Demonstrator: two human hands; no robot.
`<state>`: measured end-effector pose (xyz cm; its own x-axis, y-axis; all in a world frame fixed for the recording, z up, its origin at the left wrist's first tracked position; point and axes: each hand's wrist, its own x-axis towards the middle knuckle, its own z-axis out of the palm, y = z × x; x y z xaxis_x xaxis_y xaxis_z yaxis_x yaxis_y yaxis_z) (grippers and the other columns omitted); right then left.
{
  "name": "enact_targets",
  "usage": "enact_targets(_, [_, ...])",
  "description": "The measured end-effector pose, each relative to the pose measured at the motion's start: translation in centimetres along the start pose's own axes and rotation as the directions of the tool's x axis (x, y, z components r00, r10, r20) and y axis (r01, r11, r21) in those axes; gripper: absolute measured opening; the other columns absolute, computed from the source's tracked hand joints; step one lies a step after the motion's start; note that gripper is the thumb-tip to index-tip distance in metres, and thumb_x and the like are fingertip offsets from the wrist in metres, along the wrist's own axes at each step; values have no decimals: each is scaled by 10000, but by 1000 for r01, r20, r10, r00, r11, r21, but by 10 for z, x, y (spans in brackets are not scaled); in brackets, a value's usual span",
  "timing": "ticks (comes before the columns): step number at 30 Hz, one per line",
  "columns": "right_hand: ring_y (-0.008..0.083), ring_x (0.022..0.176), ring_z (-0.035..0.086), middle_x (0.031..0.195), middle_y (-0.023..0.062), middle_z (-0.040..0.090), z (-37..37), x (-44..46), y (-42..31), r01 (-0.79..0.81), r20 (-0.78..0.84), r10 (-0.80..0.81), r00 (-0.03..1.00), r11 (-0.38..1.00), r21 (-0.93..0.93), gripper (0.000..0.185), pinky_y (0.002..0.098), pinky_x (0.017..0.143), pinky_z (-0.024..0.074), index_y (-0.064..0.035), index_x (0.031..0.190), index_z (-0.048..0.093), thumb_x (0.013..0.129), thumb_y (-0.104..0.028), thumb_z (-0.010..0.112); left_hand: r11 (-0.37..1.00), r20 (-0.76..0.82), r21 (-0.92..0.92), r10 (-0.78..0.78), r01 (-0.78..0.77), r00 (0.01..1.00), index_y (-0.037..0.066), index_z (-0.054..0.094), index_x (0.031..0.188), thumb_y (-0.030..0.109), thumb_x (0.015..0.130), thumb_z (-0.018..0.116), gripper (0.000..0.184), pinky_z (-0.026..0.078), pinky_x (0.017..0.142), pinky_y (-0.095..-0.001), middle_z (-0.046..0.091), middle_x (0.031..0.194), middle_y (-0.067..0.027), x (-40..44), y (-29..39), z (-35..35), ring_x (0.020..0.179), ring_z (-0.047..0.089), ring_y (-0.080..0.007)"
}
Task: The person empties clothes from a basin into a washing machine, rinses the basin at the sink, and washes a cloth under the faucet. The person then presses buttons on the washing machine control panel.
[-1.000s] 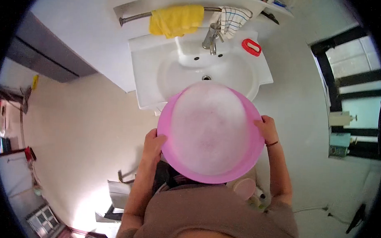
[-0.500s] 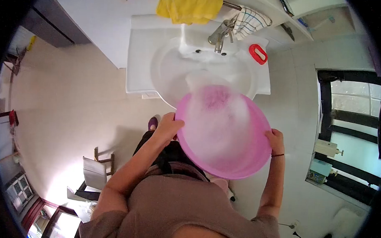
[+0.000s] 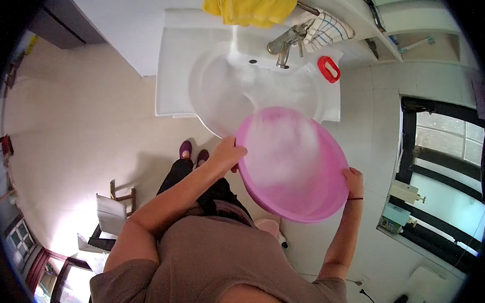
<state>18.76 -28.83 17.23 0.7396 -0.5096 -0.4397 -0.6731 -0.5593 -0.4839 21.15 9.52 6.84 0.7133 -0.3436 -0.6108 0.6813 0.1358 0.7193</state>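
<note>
A round pink basin [image 3: 326,192] with white foam inside is tilted toward the white sink [image 3: 176,69], its far edge over the sink's front part. My left hand [image 3: 229,153] grips the basin's left rim, thumb on the inside. On the right rim, my right hand [image 3: 353,182] is closed round the edge. Suds and cloudy water [image 3: 255,88] lie in the sink bowl. Above the bowl stands a metal faucet [image 3: 284,46]. A red soap holder [image 3: 328,69] with a pale bar rests on the sink's right corner.
A yellow towel [image 3: 250,7] and a checked cloth [image 3: 327,31] hang behind the sink. To the right is a dark-framed window [image 3: 440,153] with small boxes on its ledge. A chair [image 3: 111,213] stands at the lower left. Shelves [image 3: 425,45] are at the upper right.
The basin has tipped toward the sink and shifted right in view, with both hands still on it. Its foam has spilled into the bowl, and less remains in the basin.
</note>
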Motion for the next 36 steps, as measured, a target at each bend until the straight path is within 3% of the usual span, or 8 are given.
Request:
enact_targets(7, [126,578,481,641,55,553,-18,5,-22,14,-30,-10,999,994,110,254,256,504,390,86,789,589,700,-132,494,996,87,-28,-81,84,993,-40,538,803,142,704,498,211,339,324,-258,524,596,-75,9,-13,4,416,471,-152])
enact_targets(11, [140,600,506,675,52,558,-40,29,-18,103,26,-102,994,993,-51,263,261,537,410,69,854,597,706,-112,477,978,150,-121,-149,168,977,5,552,818,148,712,498,186,340,329,-256,534,611,-57,13,-18,12,421,475,-143])
enact_targets(14, [148,629,524,735,62,566,-34,4,-71,86,-18,-84,996,989,122,285,268,571,429,40,927,592,708,-96,471,954,242,-193,-183,232,953,34,554,829,137,715,495,164,347,344,-254,537,621,-42,17,-24,15,433,478,-136])
enact_targets(17, [133,723,541,870,98,577,-47,15,-83,341,-56,-348,936,933,-111,402,236,632,436,55,1085,500,705,-75,488,926,320,-219,-229,307,919,49,552,843,117,719,496,152,349,359,-247,533,624,-29,16,-24,22,442,477,-130])
enact_targets(20, [133,751,547,915,112,578,-50,0,-122,200,10,-202,979,975,97,428,227,661,433,73,1109,475,708,-73,492,911,367,-197,-274,362,889,55,550,858,99,720,503,152,343,362,-233,533,636,-19,21,-30,23,452,479,-122])
enact_targets(28, [58,486,427,675,8,545,-65,21,-188,410,38,-408,912,907,-101,376,188,416,331,33,1045,548,731,-171,517,835,527,-311,-246,454,813,52,537,953,100,740,548,219,420,402,-213,589,787,-37,53,-62,40,600,562,-108])
enact_targets(32, [43,418,373,609,-10,514,-56,21,-234,495,66,-491,869,862,-105,378,193,356,269,3,1026,573,740,-242,544,739,638,-456,-117,496,761,7,506,1024,82,753,562,287,519,649,-267,590,924,-86,67,-71,54,782,599,-161])
enact_targets(36, [54,383,362,492,-22,440,-28,-13,-293,508,40,-512,858,836,-208,244,202,338,252,-44,689,584,748,-279,550,645,705,-465,-144,606,694,-26,488,1037,48,754,541,297,502,769,-306,566,987,-126,90,-89,66,863,585,-203])
